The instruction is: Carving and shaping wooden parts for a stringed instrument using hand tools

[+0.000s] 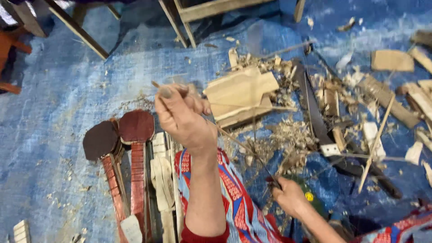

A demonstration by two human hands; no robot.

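My left hand (182,114) is raised over my lap and pinches a thin wooden stick (225,133) near its far end. The stick slants down to the right toward my right hand (290,197). That hand grips a knife with a green handle (310,198), its dark blade (271,178) laid against the stick. My patterned red and blue garment (234,198) lies under both hands. Pale wood shavings (288,139) are heaped just beyond the stick.
Two red-brown paddle-shaped carved pieces (135,135) and pale unfinished ones (162,180) lie at my left on the blue tarp (58,103). A light wooden block (240,92), a long dark blade (315,117), wood offcuts (391,60) and sticks are ahead and right. Wooden furniture legs (76,29) stand at the back.
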